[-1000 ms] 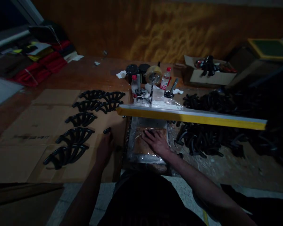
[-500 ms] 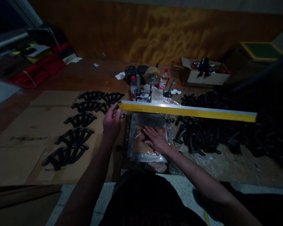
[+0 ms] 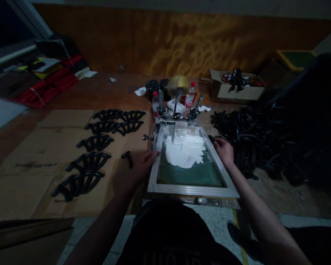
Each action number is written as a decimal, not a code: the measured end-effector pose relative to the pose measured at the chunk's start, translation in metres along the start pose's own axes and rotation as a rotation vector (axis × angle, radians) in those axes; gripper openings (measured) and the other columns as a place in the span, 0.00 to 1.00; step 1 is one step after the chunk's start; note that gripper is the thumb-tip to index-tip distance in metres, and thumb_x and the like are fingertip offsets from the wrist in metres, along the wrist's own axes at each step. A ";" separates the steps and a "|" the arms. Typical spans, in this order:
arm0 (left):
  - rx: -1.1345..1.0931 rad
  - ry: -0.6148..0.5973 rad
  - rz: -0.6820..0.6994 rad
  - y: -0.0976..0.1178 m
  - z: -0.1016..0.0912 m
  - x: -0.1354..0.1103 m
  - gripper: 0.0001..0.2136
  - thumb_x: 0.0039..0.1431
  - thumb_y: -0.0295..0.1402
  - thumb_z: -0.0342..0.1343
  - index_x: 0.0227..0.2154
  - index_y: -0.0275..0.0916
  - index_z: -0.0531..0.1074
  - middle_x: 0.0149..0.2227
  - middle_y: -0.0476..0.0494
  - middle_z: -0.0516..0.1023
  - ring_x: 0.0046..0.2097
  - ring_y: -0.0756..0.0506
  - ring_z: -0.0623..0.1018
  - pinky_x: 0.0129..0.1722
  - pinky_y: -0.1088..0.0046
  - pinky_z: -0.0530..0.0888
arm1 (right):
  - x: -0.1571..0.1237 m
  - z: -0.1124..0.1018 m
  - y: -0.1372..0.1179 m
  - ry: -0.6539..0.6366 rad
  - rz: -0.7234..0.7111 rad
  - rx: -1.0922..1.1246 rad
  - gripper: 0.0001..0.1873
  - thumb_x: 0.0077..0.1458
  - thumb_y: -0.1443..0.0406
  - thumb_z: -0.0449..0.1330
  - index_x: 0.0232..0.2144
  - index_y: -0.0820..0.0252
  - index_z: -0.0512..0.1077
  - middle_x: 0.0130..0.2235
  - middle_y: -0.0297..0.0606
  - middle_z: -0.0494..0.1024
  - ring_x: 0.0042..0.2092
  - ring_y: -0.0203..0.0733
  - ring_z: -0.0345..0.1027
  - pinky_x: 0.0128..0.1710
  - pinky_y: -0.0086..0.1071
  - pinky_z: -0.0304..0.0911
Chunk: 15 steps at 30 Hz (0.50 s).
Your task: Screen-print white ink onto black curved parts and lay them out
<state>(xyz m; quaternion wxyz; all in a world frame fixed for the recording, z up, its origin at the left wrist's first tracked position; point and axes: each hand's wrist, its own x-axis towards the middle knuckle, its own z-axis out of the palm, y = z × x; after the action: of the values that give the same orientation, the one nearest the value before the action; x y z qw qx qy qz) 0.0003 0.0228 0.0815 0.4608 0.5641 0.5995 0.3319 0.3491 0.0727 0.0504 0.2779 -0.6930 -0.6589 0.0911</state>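
A silver-framed printing screen [image 3: 191,190] lies flat in front of me, its green mesh smeared with white ink [image 3: 185,150]. My left hand [image 3: 138,170] rests against the frame's left rail, fingers curled on the edge. My right hand [image 3: 223,150] grips the frame's right rail. A small black curved piece [image 3: 127,158] lies on the cardboard just left of my left hand. A squeegee handle [image 3: 173,123] stands in the ink at the hinged far end.
Rows of black fan-shaped parts [image 3: 95,154] lie on flattened cardboard [image 3: 30,162] to the left. A large heap of black curved parts [image 3: 259,140] fills the right. Bottles, tape roll [image 3: 178,82] and jars stand behind the screen. A cardboard box [image 3: 235,88] sits far right.
The screen frame, raised before, has swung down flat. My right hand left the platen under it and moved to the frame's right rail; my left hand came down to its left rail.
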 end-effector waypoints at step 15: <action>0.039 -0.069 -0.124 -0.088 0.042 0.010 0.27 0.63 0.39 0.51 0.63 0.37 0.63 0.57 0.38 0.76 0.54 0.40 0.78 0.56 0.61 0.72 | -0.010 0.040 -0.099 -0.546 -0.398 -0.358 0.09 0.57 0.71 0.56 0.39 0.60 0.75 0.40 0.43 0.79 0.42 0.46 0.70 0.40 0.33 0.62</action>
<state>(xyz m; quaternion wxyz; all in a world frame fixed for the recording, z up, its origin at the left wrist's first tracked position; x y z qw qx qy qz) 0.0073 0.0147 -0.0155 0.4898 0.5460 0.6232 0.2712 0.2426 0.0716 0.0655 -0.0211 -0.5394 -0.8358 0.0999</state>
